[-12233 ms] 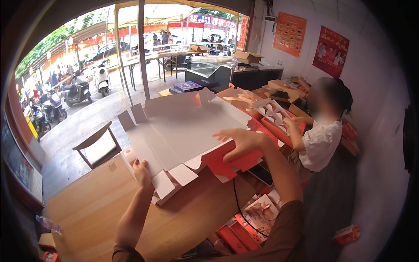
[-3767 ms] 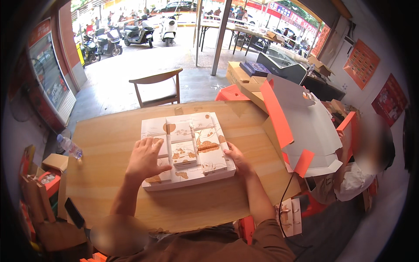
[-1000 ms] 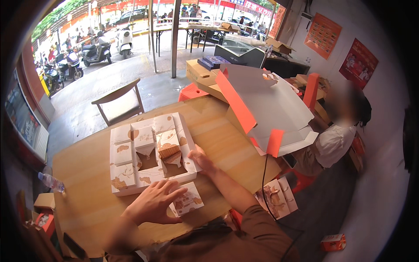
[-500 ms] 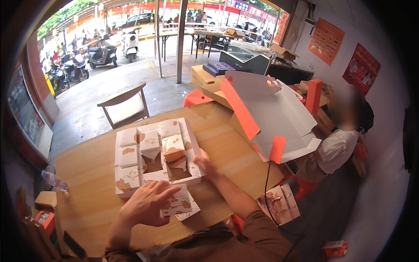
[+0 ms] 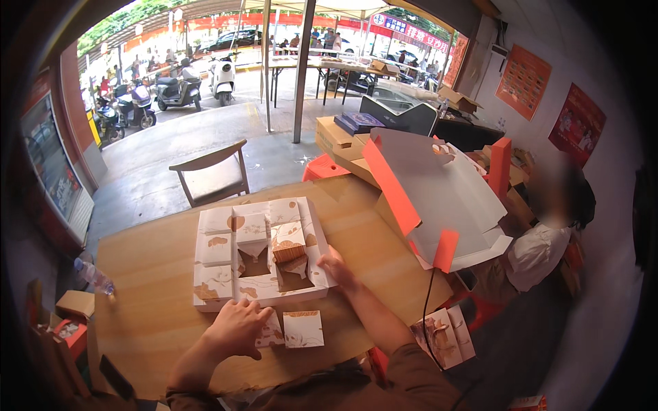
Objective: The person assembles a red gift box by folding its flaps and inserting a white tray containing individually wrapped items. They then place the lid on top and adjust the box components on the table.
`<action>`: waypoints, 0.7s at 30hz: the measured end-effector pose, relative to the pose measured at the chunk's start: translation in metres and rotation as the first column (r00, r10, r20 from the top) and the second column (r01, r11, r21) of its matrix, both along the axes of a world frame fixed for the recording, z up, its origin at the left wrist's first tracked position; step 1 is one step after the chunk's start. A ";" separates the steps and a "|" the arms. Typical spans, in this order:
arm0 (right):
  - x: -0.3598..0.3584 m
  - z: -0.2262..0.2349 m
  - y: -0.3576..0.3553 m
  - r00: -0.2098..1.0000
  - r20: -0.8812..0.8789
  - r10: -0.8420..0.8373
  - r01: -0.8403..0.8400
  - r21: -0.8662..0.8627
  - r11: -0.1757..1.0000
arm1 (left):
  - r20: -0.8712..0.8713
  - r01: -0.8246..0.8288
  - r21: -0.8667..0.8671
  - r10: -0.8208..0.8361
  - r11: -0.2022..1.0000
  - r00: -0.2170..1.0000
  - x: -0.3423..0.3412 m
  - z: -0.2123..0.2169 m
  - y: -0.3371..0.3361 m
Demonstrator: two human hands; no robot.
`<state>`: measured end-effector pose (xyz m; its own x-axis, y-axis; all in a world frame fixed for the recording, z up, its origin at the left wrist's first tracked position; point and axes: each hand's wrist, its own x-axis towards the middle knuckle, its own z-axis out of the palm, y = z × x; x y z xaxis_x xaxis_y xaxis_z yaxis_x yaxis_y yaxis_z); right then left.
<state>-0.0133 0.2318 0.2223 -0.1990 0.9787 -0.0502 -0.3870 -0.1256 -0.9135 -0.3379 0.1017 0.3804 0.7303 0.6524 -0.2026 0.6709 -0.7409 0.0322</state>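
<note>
- On the wooden table (image 5: 151,274) sits a white square tray (image 5: 264,293) packed with small white patterned boxes (image 5: 215,220), a couple of slots in the middle showing open brown gaps.
- Left hand (image 5: 236,329) rests at the tray's near edge, fingers curled down and close together over a loose little box (image 5: 271,333), touching it.
- Another loose small box (image 5: 303,328) lies flat just beside that one, apart from the tray.
- Right hand (image 5: 336,266) is against the tray's right side; can't tell how its fingers sit, they're mostly hidden.
- Off to the right, a big white-and-orange folded carton lid (image 5: 439,198) stands tilted, and a seated person (image 5: 541,240) is behind it.
- Wooden chair (image 5: 209,171) is beyond the table.
</note>
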 end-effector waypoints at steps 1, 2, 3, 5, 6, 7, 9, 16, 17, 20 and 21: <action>0.001 0.000 0.002 1.000 0.026 0.002 -0.002 0.003 1.000 | -0.024 -0.022 -0.029 0.022 0.999 0.999 -0.001 0.001 0.001; 0.004 0.000 0.003 0.999 0.051 0.005 -0.005 0.006 1.000 | -0.048 -0.046 -0.057 0.043 0.997 0.998 -0.002 0.002 0.002; 0.007 -0.001 0.005 0.997 0.077 0.011 -0.012 0.006 1.000 | -0.054 -0.053 -0.072 0.049 0.996 0.997 -0.002 0.004 0.002; 0.021 -0.026 0.017 0.979 0.204 0.006 -0.032 0.125 0.992 | -0.066 -0.047 -0.098 0.041 0.994 0.997 -0.002 0.007 0.004; 0.027 -0.046 0.025 0.958 0.287 -0.007 -0.057 0.213 0.975 | -0.061 -0.043 -0.116 0.036 0.992 0.997 -0.002 0.008 0.004; 0.029 -0.049 0.028 0.930 0.366 -0.031 -0.085 0.296 0.951 | -0.054 -0.035 -0.134 0.028 0.990 0.998 -0.002 0.007 0.005; 0.029 -0.045 0.029 0.971 0.235 0.044 -0.088 0.178 0.980 | -0.030 -0.018 -0.158 0.013 0.987 0.999 -0.004 0.007 0.006; 0.011 -0.001 0.009 0.997 0.046 0.068 -0.069 0.033 0.997 | 0.048 0.022 -0.153 -0.015 0.988 0.999 -0.014 0.007 0.011; 0.012 -0.001 0.010 0.996 0.049 0.077 -0.080 0.052 0.995 | 0.052 0.019 -0.141 -0.011 0.990 0.999 -0.014 0.007 0.011; 0.013 -0.002 0.010 0.996 0.039 0.076 -0.080 0.100 0.992 | -0.013 0.025 -0.159 -0.028 0.987 1.000 -0.010 0.007 0.013; 0.008 -0.002 0.009 0.998 0.017 0.063 -0.065 0.107 0.992 | -0.019 0.027 -0.170 -0.031 0.985 0.999 -0.009 0.007 0.013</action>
